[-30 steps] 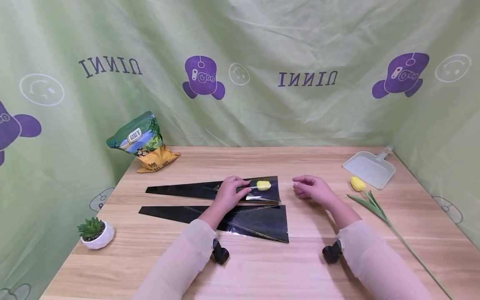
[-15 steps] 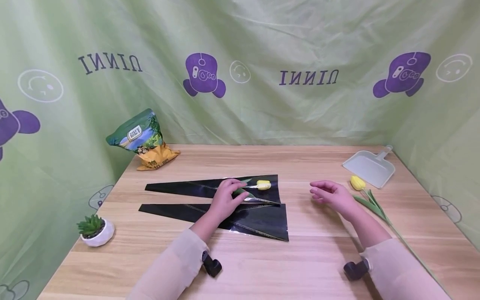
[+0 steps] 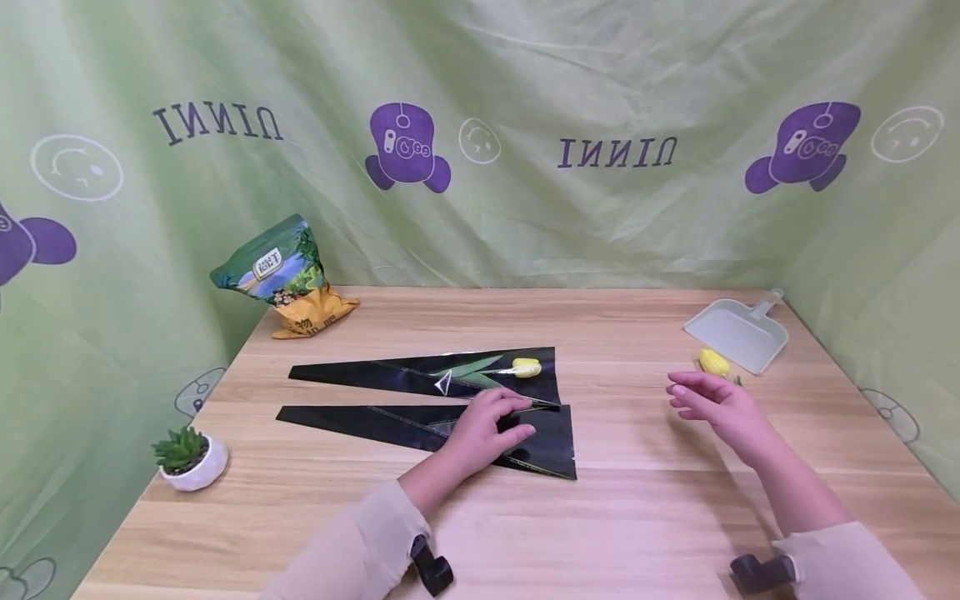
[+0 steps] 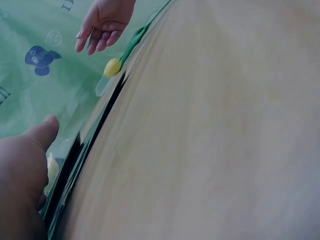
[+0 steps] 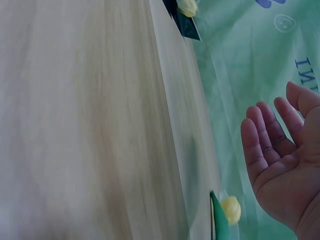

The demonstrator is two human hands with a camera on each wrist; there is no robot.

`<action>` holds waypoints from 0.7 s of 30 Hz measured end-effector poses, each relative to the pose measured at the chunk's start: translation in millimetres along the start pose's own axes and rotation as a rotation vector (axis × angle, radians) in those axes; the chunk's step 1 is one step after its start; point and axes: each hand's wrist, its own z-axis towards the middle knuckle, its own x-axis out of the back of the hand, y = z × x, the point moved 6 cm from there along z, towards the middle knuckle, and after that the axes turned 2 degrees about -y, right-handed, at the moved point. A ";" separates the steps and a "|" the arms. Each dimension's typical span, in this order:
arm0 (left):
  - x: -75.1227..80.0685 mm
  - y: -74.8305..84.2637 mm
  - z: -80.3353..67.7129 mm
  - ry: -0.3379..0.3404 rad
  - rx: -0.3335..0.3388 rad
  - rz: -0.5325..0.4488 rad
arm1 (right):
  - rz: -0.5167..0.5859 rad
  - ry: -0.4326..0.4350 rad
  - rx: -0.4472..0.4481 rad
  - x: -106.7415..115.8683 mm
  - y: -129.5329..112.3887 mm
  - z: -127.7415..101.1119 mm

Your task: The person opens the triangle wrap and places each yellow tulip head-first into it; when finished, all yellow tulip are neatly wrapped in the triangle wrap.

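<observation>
Two black tapered flower sleeves lie side by side on the table. The far sleeve (image 3: 360, 374) has a yellow tulip (image 3: 527, 367) in it, its bloom towards the wide right end. Over the near sleeve (image 3: 337, 421) is my left hand (image 3: 480, 433), fingers loosely bent near its upper edge; whether they touch the film I cannot tell. My right hand (image 3: 723, 410) hovers with loose fingers and nothing in them, just in front of a second yellow tulip (image 3: 714, 362). That tulip's stem is mostly hidden by the hand and arm in the head view; its leaf (image 5: 220, 217) shows in the right wrist view.
A grey dustpan (image 3: 738, 332) lies at the back right, behind the loose tulip. At the back left stands a green and yellow bag (image 3: 288, 279). A small succulent in a white pot (image 3: 197, 468) sits at the left edge. A green printed curtain (image 3: 510, 233) surrounds the table.
My left hand has moved off the far sleeve and tulip, nearer to me, over the near sleeve. My right hand has moved right, towards the loose tulip.
</observation>
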 end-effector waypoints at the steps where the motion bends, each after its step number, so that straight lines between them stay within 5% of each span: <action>1: -3.1 1.7 -0.5 -0.013 -0.005 0.013 | 0.017 0.003 0.009 3.7 1.4 -2.7; 8: -18.0 11.0 0.4 -0.074 -0.013 0.193 | 0.027 0.049 0.033 32.9 11.9 -20.5; 13: -22.1 14.5 1.3 -0.103 -0.018 0.328 | -0.028 0.089 -0.028 51.5 20.6 -33.3; 21: -22.6 14.4 -0.8 -0.086 -0.029 0.353 | -0.142 0.113 -0.107 69.8 27.2 -42.8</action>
